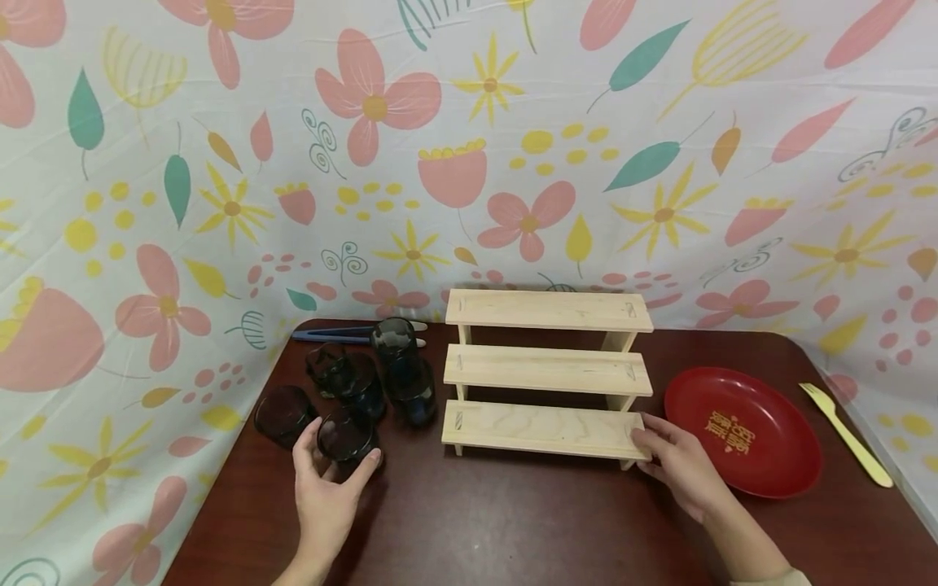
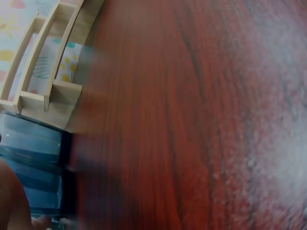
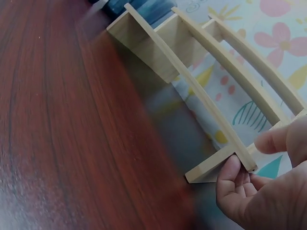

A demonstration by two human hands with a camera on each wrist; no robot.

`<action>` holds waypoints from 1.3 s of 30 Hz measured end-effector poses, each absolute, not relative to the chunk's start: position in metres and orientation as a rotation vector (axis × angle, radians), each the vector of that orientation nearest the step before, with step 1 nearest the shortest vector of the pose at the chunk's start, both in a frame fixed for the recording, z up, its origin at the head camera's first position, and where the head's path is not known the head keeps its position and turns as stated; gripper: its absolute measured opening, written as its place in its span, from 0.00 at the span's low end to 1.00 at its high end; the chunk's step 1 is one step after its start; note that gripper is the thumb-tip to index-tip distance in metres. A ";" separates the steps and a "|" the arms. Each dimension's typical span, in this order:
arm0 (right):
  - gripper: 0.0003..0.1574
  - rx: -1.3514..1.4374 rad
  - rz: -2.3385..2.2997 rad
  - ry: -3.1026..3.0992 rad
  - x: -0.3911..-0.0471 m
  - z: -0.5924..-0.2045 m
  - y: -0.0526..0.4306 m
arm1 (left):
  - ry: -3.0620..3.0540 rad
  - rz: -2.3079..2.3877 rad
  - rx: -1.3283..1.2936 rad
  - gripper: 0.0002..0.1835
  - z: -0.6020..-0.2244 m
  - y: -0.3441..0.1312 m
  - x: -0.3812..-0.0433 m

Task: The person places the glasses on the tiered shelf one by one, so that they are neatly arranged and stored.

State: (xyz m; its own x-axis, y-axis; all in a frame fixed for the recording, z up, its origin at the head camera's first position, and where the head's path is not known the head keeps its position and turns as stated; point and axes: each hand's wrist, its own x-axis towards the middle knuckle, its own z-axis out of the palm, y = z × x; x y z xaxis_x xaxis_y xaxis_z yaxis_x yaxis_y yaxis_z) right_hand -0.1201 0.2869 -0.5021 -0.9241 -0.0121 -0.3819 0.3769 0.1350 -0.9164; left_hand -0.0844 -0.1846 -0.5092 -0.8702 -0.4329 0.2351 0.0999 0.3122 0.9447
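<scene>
My left hand (image 1: 326, 492) grips a dark glass cup (image 1: 346, 434), thumb on its right side and fingers on its left. Only a sliver of that hand shows at the left wrist view's lower left corner, beside dark bluish glass (image 2: 36, 139). With the right hand (image 1: 681, 465) I hold the right end of the lowest board of a three-tier wooden stand (image 1: 545, 427). In the right wrist view, the thumb lies above the board's end (image 3: 230, 134) and the fingers curl beneath it. The stand is upright at the table's back.
Several more dark glass cups (image 1: 282, 415) cluster at the left, some stacked. Behind them lie blue-handled tongs (image 1: 333, 334). A red oval plate (image 1: 784, 435) and a yellow knife (image 1: 853, 439) are at the right. A flower-patterned cloth (image 1: 469, 236) hangs behind the brown table (image 1: 498, 521).
</scene>
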 end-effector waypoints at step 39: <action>0.46 0.398 -2.066 1.891 -0.117 -0.510 0.289 | -2.028 -1.608 0.083 0.51 -0.474 -0.191 -0.082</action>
